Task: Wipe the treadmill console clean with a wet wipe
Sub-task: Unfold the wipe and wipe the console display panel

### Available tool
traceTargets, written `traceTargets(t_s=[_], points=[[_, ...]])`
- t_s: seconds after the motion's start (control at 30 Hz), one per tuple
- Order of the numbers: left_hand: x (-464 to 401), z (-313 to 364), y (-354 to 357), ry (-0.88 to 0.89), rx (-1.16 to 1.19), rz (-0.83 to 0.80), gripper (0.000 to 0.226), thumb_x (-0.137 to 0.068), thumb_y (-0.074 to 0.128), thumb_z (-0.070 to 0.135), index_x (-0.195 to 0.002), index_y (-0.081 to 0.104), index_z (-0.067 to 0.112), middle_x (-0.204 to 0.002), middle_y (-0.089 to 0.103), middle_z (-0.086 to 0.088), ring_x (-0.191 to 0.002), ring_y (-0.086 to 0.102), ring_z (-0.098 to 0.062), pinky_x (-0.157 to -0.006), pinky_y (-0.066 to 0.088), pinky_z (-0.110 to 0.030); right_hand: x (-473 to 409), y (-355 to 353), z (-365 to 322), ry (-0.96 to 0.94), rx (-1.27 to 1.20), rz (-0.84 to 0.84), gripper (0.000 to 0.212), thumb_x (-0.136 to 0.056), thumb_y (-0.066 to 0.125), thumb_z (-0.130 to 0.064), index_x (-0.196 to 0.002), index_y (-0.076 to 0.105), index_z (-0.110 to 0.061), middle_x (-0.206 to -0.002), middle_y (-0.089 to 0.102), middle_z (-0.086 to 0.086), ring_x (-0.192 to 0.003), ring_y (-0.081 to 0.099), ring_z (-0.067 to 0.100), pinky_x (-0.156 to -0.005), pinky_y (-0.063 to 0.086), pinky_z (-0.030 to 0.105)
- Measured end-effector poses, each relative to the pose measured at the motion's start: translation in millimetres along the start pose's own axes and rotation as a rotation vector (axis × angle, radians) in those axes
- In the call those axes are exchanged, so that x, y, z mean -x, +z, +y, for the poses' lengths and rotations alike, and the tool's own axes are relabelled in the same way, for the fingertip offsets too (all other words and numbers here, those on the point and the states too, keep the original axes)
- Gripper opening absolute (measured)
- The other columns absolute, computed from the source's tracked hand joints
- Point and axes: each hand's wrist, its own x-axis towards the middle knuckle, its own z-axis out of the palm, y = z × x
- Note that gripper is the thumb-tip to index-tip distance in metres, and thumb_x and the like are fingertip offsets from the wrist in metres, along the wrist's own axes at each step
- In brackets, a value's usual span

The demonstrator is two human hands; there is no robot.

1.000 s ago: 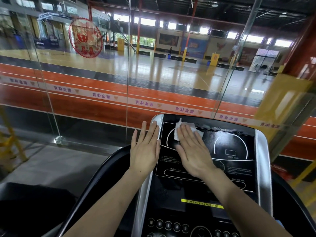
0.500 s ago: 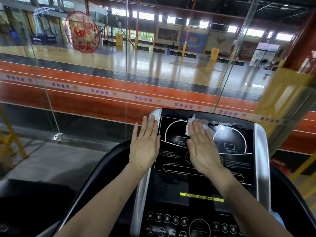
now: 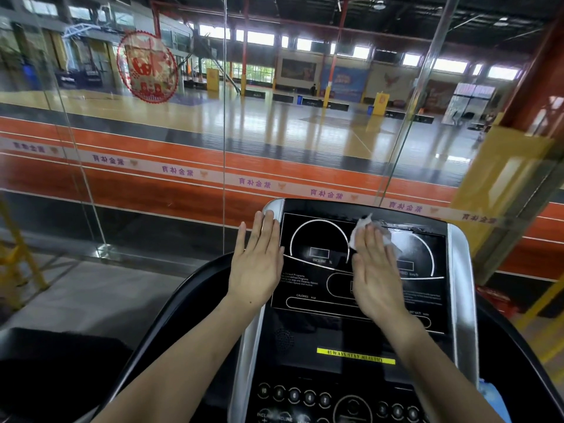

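Note:
The black treadmill console (image 3: 317,288) with white dial outlines and silver side rails fills the lower middle of the head view. My right hand (image 3: 377,273) lies flat with straight fingers on the upper middle of the display, pressing a white wet wipe (image 3: 361,228) that sticks out past the fingertips. A wet smear shows on the panel to the right of the wipe. My left hand (image 3: 258,264) rests flat and straight-fingered on the console's left silver rail (image 3: 274,209), holding nothing.
A row of round buttons (image 3: 293,395) sits at the console's bottom, below a yellow label (image 3: 355,355). Black handrails (image 3: 171,312) curve down both sides. A glass wall (image 3: 224,117) stands just beyond the console, with a sports hall behind.
My right hand has slid the wipe rightward across the top of the display, from the left dial toward the right one. The left hand stays on the left rail.

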Motion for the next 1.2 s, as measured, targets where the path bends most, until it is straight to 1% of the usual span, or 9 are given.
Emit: traceTargets(t_s=[0.13, 0.23, 0.33, 0.47, 0.57, 0.77, 0.93, 1.07, 1.2], points=[[-1.8, 0.2, 0.4, 0.014, -0.013, -0.003, 0.059, -0.111, 0.021, 0.035, -0.159, 0.032, 0.002, -0.17, 0.022, -0.016, -0.16, 0.01, -0.031, -0.128, 0.015, -0.055, -16.5, 16.4, -60.5, -0.153, -0.027, -0.047, 0.068, -0.104, 0.002, -0.043, -0.168, 0.002, -0.02, -0.174, -0.008, -0.005, -0.162, -0.013, 0.009, -0.134, -0.002, 0.042], [-2.9, -0.1, -0.1, 0.028, -0.027, -0.015, 0.06, -0.111, 0.019, 0.035, -0.158, 0.034, 0.0, -0.17, 0.023, -0.018, -0.16, 0.012, -0.032, -0.128, 0.016, -0.054, -17.7, 19.4, -82.6, -0.267, -0.009, -0.105, 0.066, -0.105, 0.001, -0.043, -0.168, -0.004, -0.025, -0.174, -0.016, -0.008, -0.158, -0.021, 0.0, -0.132, -0.01, 0.034], [-4.0, 0.4, -5.3, 0.035, -0.036, -0.024, 0.061, -0.111, 0.018, 0.036, -0.158, 0.034, 0.001, -0.17, 0.023, -0.017, -0.16, 0.01, -0.031, -0.128, 0.015, -0.055, -12.5, 5.0, -43.0, -0.225, 0.032, -0.088, 0.065, -0.105, 0.0, -0.043, -0.167, -0.007, -0.026, -0.174, -0.015, -0.009, -0.158, -0.022, -0.001, -0.132, -0.009, 0.033], [-10.8, 9.9, -14.1, 0.058, 0.009, -0.058, 0.061, -0.11, 0.019, 0.039, -0.161, 0.029, 0.006, -0.17, 0.024, -0.017, -0.161, 0.005, -0.03, -0.129, 0.012, -0.056, 2.3, -15.3, 26.9, -0.003, 0.067, 0.034, 0.068, -0.105, 0.005, -0.042, -0.169, 0.005, -0.021, -0.177, -0.001, -0.002, -0.161, -0.014, 0.006, -0.134, -0.002, 0.04], [-19.0, 22.6, -15.8, 0.085, 0.023, -0.084, 0.061, -0.108, 0.022, 0.041, -0.161, 0.031, 0.011, -0.172, 0.019, -0.014, -0.161, 0.005, -0.03, -0.129, 0.011, -0.055, 1.4, -14.3, 14.1, 0.108, 0.041, 0.057, 0.072, -0.103, 0.004, -0.044, -0.169, 0.01, -0.015, -0.177, 0.002, 0.004, -0.162, -0.01, 0.012, -0.133, -0.004, 0.04], [-26.3, 32.6, -17.1, 0.152, -0.032, -0.11, 0.061, -0.106, 0.021, 0.043, -0.161, 0.034, 0.02, -0.172, 0.021, -0.006, -0.161, 0.008, -0.031, -0.125, 0.009, -0.065, -0.9, -2.9, -24.1, -0.121, 0.042, -0.057, 0.07, -0.106, 0.004, -0.049, -0.169, 0.003, -0.019, -0.175, -0.01, -0.003, -0.161, -0.016, 0.008, -0.133, -0.006, 0.036], [-36.4, 51.3, -18.6, 0.2, -0.018, -0.157, 0.062, -0.107, 0.015, 0.045, -0.164, 0.022, 0.022, -0.174, 0.012, 0.0, -0.161, 0.0, -0.029, -0.124, 0.003, -0.067, 10.7, -32.2, 46.5, 0.061, 0.089, 0.031, 0.075, -0.103, 0.007, -0.049, -0.169, 0.008, -0.013, -0.176, -0.004, 0.002, -0.16, -0.014, 0.009, -0.134, -0.001, 0.038], [-46.5, 60.4, -22.7, 0.206, 0.008, -0.217, 0.065, -0.106, 0.009, 0.046, -0.165, 0.015, 0.022, -0.174, 0.006, 0.004, -0.161, -0.004, -0.026, -0.127, 0.005, -0.062, 7.3, -35.1, 42.3, 0.188, 0.02, 0.038, 0.081, -0.101, 0.004, -0.054, -0.168, 0.011, -0.008, -0.177, -0.001, 0.009, -0.162, -0.008, 0.013, -0.131, -0.006, 0.032], [-57.6, 62.7, -26.2, 0.224, 0.032, -0.246, 0.073, -0.1, 0.001, 0.047, -0.165, 0.022, 0.02, -0.174, 0.013, 0.005, -0.161, 0.004, -0.025, -0.128, 0.01, -0.054, 2.9, -19.0, -3.1, 0.031, -0.019, -0.017, 0.081, -0.104, 0.008, -0.057, -0.168, 0.016, -0.009, -0.177, 0.006, 0.01, -0.164, -0.002, 0.019, -0.133, -0.003, 0.035]])
